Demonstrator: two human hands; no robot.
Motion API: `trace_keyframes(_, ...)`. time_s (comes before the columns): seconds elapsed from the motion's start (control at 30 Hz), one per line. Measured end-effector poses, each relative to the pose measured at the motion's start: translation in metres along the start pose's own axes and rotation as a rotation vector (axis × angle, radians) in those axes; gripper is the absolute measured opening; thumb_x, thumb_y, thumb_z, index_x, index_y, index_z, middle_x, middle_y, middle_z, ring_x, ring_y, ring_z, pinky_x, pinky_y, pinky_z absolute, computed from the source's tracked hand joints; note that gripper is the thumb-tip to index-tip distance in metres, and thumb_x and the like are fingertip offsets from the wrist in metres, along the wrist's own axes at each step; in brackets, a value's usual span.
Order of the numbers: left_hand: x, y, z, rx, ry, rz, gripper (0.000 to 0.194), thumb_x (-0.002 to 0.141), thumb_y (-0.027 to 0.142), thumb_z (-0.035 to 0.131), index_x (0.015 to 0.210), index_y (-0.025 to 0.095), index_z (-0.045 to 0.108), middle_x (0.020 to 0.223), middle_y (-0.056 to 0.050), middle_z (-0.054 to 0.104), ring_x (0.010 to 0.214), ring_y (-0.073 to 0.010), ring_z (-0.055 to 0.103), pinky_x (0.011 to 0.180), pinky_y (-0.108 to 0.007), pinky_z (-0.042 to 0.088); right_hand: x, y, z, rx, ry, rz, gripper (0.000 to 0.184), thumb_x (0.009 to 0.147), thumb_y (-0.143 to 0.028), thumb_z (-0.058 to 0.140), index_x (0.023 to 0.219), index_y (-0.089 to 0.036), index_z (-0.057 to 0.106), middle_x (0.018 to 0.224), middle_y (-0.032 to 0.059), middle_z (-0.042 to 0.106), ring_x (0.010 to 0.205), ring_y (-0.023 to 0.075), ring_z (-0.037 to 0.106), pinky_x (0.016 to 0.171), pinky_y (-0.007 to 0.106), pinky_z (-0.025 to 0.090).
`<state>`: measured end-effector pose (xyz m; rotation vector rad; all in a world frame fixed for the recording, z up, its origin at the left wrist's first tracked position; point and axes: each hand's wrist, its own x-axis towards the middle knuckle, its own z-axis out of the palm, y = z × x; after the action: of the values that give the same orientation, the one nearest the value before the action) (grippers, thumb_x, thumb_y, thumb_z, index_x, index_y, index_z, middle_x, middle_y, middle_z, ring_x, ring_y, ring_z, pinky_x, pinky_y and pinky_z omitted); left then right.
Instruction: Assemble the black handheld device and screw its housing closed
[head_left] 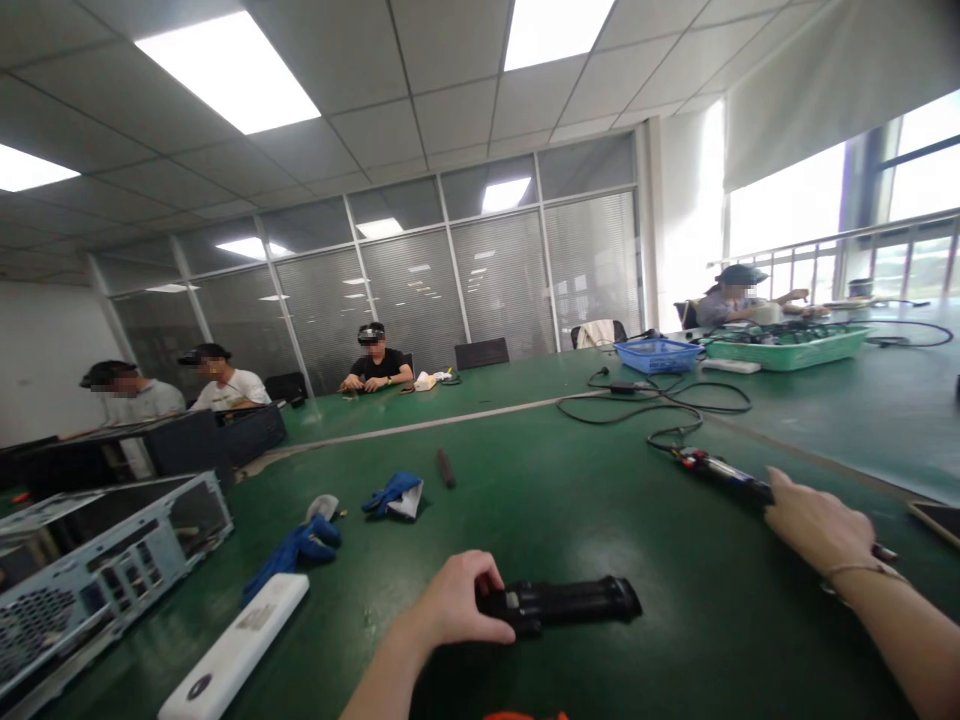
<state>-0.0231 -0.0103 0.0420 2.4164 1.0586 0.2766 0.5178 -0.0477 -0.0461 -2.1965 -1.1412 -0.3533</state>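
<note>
Lower centre of frame: left hand (pixel 454 600) closed over the near end of a black battery pack (pixel 564 603), fingers curled on top, thumb along its side. The pack lies flat, long axis running left to right, away from the fingers toward the right. Right hand (pixel 814 522) at right edge, wrapped around the handle of a corded electric screwdriver (pixel 718 470) pointing up-left. Surface: green mat table (pixel 675 620). Blue gloves (pixel 345 515) and an open computer case (pixel 90 570) at left. Office room, other people seated beyond.
</note>
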Motion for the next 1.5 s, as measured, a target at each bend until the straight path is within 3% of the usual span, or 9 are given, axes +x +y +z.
trace_keyframes(0.17, 0.002, -0.001, 0.003, 0.009, 0.021, 0.012, 0.046, 0.055, 0.042, 0.084, 0.09, 0.019, 0.066, 0.095, -0.002, 0.061, 0.082, -0.0187, 0.056, 0.067, -0.024, 0.044, -0.026, -0.087, 0.013, -0.015, -0.195, -0.27, 0.066, 0.076, -0.02, 0.049, 0.142, -0.014, 0.041, 0.097, 0.0202, 0.067, 0.094, 0.0387, 0.062, 0.079, 0.051, 0.046)
trace_keyframes(0.37, 0.001, 0.001, 0.0, 0.012, 0.032, 0.023, 0.046, 0.054, 0.044, 0.084, 0.09, 0.02, 0.067, 0.093, -0.001, 0.062, 0.082, -0.0191, 0.056, 0.065, -0.023, 0.043, -0.064, -0.183, 0.01, 0.157, -0.408, -0.643, 0.072, 0.08, -0.02, 0.053, 0.148, -0.021, 0.029, 0.118, 0.0092, 0.065, 0.109, 0.0256, 0.057, 0.101, 0.04, 0.037)
trace_keyframes(0.53, -0.003, 0.011, -0.005, 0.078, 0.02, 0.04, 0.044, 0.058, 0.046, 0.082, 0.09, 0.02, 0.069, 0.09, -0.001, 0.066, 0.08, -0.0197, 0.06, 0.064, -0.024, 0.043, -0.091, -0.232, -0.001, 0.305, -0.562, -0.82, 0.076, 0.079, -0.019, 0.056, 0.149, -0.025, 0.027, 0.124, 0.0041, 0.062, 0.114, 0.0227, 0.054, 0.109, 0.039, 0.03)
trace_keyframes(0.8, -0.007, 0.016, -0.006, 0.186, 0.057, 0.104, 0.041, 0.061, 0.048, 0.081, 0.092, 0.022, 0.073, 0.089, -0.003, 0.071, 0.083, -0.0238, 0.064, 0.076, -0.032, 0.046, -0.102, -0.241, -0.02, 0.428, -0.762, -0.844, 0.071, 0.08, -0.021, 0.057, 0.147, -0.029, 0.033, 0.13, 0.0019, 0.06, 0.126, 0.0261, 0.045, 0.114, 0.046, 0.024)
trace_keyframes(0.93, -0.009, 0.017, -0.005, 0.209, 0.071, 0.11, 0.039, 0.061, 0.045, 0.08, 0.092, 0.022, 0.072, 0.09, -0.004, 0.071, 0.084, -0.0242, 0.065, 0.077, -0.032, 0.046, -0.107, -0.236, -0.019, 0.471, -0.648, -0.845, 0.067, 0.08, -0.024, 0.06, 0.143, -0.026, 0.04, 0.132, 0.0049, 0.058, 0.126, 0.0272, 0.046, 0.114, 0.05, 0.023)
trace_keyframes(1.1, -0.01, 0.02, -0.006, 0.232, 0.059, 0.098, 0.041, 0.061, 0.045, 0.078, 0.093, 0.021, 0.071, 0.092, -0.003, 0.07, 0.085, -0.0238, 0.064, 0.076, -0.031, 0.047, -0.106, -0.231, -0.024, 0.599, -0.38, -0.759, 0.037, 0.086, -0.037, 0.06, 0.119, -0.021, 0.063, 0.117, 0.0097, 0.066, 0.11, 0.0259, 0.057, 0.099, 0.042, 0.042)
trace_keyframes(1.23, -0.01, 0.02, -0.005, 0.211, 0.072, 0.122, 0.036, 0.062, 0.042, 0.078, 0.09, 0.021, 0.07, 0.089, -0.002, 0.07, 0.082, -0.0218, 0.064, 0.076, -0.031, 0.048, -0.108, -0.233, -0.044, 0.619, -0.438, -0.782, 0.024, 0.088, -0.041, 0.058, 0.09, -0.021, 0.071, 0.088, 0.0047, 0.07, 0.083, 0.0193, 0.064, 0.078, 0.032, 0.05)
trace_keyframes(1.37, -0.009, 0.02, -0.006, 0.171, 0.193, 0.223, 0.033, 0.06, 0.031, 0.079, 0.089, 0.019, 0.067, 0.091, -0.003, 0.069, 0.085, -0.0217, 0.063, 0.079, -0.031, 0.049, -0.117, -0.239, -0.061, 0.569, -0.589, -0.921, 0.021, 0.083, -0.041, 0.066, 0.089, -0.022, 0.071, 0.085, 0.0031, 0.07, 0.08, 0.018, 0.063, 0.076, 0.03, 0.049)
trace_keyframes(1.5, -0.009, 0.019, -0.011, 0.114, 0.417, 0.351, 0.036, 0.06, 0.02, 0.077, 0.094, 0.018, 0.065, 0.1, -0.005, 0.068, 0.091, -0.0223, 0.062, 0.086, -0.033, 0.049, -0.121, -0.239, -0.064, 0.562, -0.608, -0.951, 0.043, 0.074, -0.043, 0.074, 0.112, -0.023, 0.066, 0.104, 0.0056, 0.067, 0.092, 0.0207, 0.062, 0.081, 0.031, 0.049)
